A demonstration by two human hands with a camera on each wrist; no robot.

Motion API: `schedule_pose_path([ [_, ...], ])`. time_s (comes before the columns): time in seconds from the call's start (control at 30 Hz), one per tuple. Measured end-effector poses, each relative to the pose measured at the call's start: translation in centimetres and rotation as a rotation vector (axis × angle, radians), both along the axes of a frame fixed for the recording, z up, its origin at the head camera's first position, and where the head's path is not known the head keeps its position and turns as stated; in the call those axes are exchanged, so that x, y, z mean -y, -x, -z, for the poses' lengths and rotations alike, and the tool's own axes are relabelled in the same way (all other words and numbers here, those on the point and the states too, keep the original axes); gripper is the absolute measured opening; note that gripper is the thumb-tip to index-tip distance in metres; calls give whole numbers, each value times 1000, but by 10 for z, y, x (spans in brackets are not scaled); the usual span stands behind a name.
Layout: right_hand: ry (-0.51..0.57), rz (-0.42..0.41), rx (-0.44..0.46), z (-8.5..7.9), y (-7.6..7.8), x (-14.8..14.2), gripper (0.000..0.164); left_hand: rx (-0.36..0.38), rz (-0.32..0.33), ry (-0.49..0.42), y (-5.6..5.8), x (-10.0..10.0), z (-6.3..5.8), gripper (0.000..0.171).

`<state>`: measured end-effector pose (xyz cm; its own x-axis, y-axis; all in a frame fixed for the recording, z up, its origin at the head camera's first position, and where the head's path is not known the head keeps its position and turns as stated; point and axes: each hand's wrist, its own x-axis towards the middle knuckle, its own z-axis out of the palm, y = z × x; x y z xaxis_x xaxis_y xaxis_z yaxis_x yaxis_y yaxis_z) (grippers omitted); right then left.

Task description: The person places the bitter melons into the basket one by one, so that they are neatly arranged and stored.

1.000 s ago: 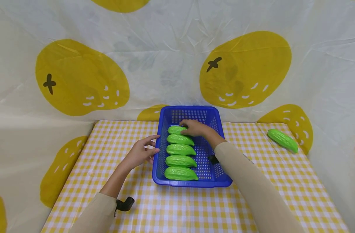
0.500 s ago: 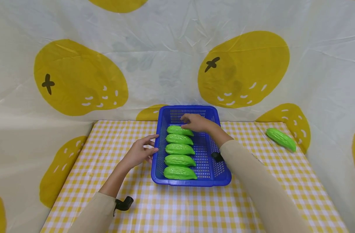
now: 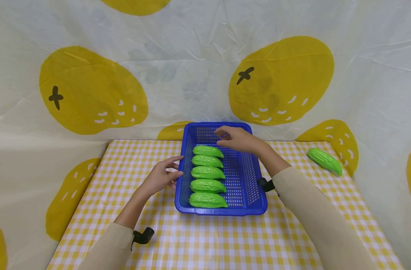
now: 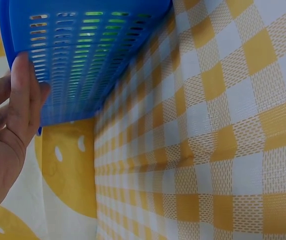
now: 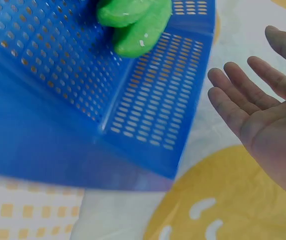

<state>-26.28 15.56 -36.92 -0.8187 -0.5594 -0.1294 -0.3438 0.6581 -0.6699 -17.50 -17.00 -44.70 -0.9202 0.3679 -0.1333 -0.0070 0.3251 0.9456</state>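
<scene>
Several green bitter melons (image 3: pixel 208 173) lie in a column, one behind another, along the left half of a blue plastic basket (image 3: pixel 222 212). My left hand (image 3: pixel 159 176) rests its fingertips against the basket's left side; in the left wrist view its fingers (image 4: pixel 20 82) are fairly straight at the slotted wall. Over the back part of the basket hovers my right hand (image 3: pixel 239 139), holding nothing. The right wrist view shows that hand's fingers (image 5: pixel 237 90) spread and apart from the melons (image 5: pixel 140 35).
One more green bitter melon (image 3: pixel 324 161) lies on the table's right side, near its back corner. A yellow-and-white checked cloth (image 3: pixel 151 251) covers the table. Behind hangs a white curtain (image 3: pixel 188 86) with large yellow fruit prints.
My right hand has let go of the rearmost bitter melon, lifted off it and moved back and to the right. The left hand has stayed at the basket's side.
</scene>
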Motion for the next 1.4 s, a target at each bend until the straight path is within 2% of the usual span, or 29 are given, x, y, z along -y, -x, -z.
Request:
schedule_pose_path([
  [0.17, 44, 11, -16, -7, -10, -20, 51, 8, 2, 4, -1, -1, 0, 60],
  [0.37, 89, 75, -51, -7, -20, -49, 51, 4, -1, 5, 0, -1, -1, 61],
  [0.6, 134, 175, -37, 1, -33, -83, 55, 4, -8, 27, -1, 0, -1, 60],
  [0.77, 154, 250, -79, 10, -44, -107, 54, -2, -4, 27, 0, 1, 0, 60],
  [1.13, 111, 366, -154, 28, -57, -177, 52, 5, 0, 20, 1, 2, -1, 60],
  [1.4, -1, 452, -189, 44, -61, -233, 55, 16, 0, 11, 1, 2, -3, 61],
])
